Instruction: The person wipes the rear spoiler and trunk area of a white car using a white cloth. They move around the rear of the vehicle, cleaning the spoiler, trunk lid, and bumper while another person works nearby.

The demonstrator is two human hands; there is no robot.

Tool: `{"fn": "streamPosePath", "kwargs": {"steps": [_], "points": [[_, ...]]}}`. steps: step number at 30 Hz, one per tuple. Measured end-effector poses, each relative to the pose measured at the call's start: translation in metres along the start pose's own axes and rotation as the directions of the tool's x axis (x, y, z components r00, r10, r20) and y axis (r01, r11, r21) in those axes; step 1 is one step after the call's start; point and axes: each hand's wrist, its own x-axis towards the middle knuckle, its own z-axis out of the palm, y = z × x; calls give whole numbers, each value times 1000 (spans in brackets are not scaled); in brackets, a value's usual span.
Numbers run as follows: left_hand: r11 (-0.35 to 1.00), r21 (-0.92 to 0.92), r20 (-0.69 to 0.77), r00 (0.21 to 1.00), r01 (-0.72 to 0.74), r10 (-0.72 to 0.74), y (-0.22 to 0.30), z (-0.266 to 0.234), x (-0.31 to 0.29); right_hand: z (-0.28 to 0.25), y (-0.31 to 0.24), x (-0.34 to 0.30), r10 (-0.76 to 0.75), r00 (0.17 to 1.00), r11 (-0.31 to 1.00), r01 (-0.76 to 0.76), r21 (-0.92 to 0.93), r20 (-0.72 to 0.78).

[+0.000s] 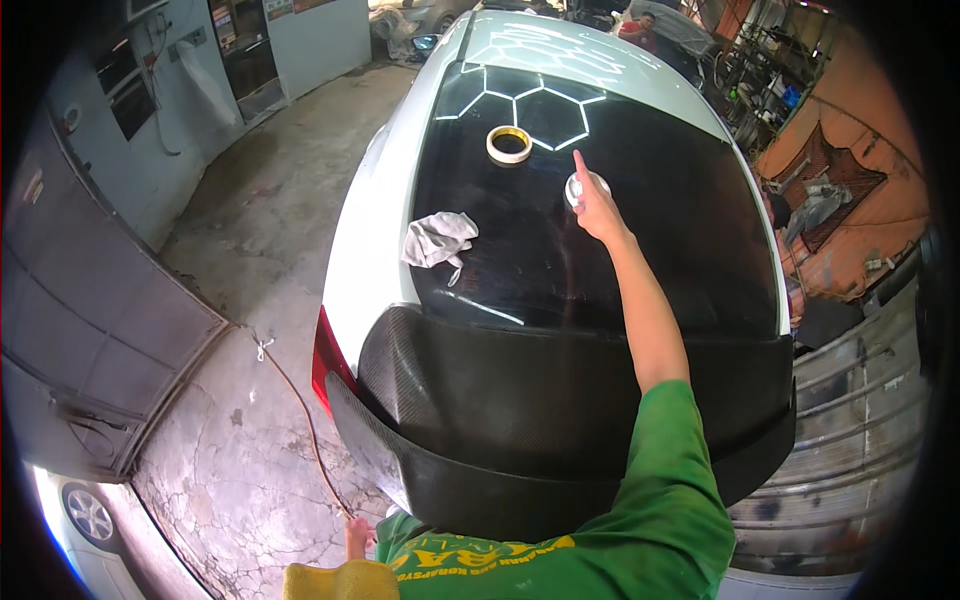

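Observation:
My right hand (597, 207) reaches over the dark rear window (530, 240) of a white car, its index finger stretched forward. The other fingers are closed around a round white and silver thing (573, 191) whose kind I cannot make out. Just ahead and to the left, a roll of masking tape (509, 157) lies on the glass. A crumpled pale grey cloth (440, 240) rests at the window's left edge. My left hand (358, 537) hangs low beside the car's rear, close to a thin brown hose; its fingers are mostly hidden.
A black carbon-patterned spoiler (480, 385) lies between me and the window. The brown hose (308, 420) runs along the cracked concrete floor at left. A grey metal gate (90, 290) stands further left. Another person (637, 28) is beyond the car, and part of someone shows at right.

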Motion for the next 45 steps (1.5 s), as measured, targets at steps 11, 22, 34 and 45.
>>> {"fn": "streamPosePath", "kwargs": {"steps": [11, 22, 34, 45], "points": [[846, 346, 125, 913, -406, 387, 5, 11, 25, -9, 6, -13, -104, 994, 995, 104, -7, 28], [993, -22, 0, 993, -114, 114, 69, 5, 15, -11, -11, -10, -195, 980, 956, 200, -216, 42], [984, 144, -8, 994, -109, 111, 15, 15, 1, -32, 3, -36, -47, 995, 996, 39, -82, -93], [1000, 1, 5, 999, -32, 32, 35, 16, 5, -20, -3, -24, -144, 989, 931, 150, -334, 42]]}}
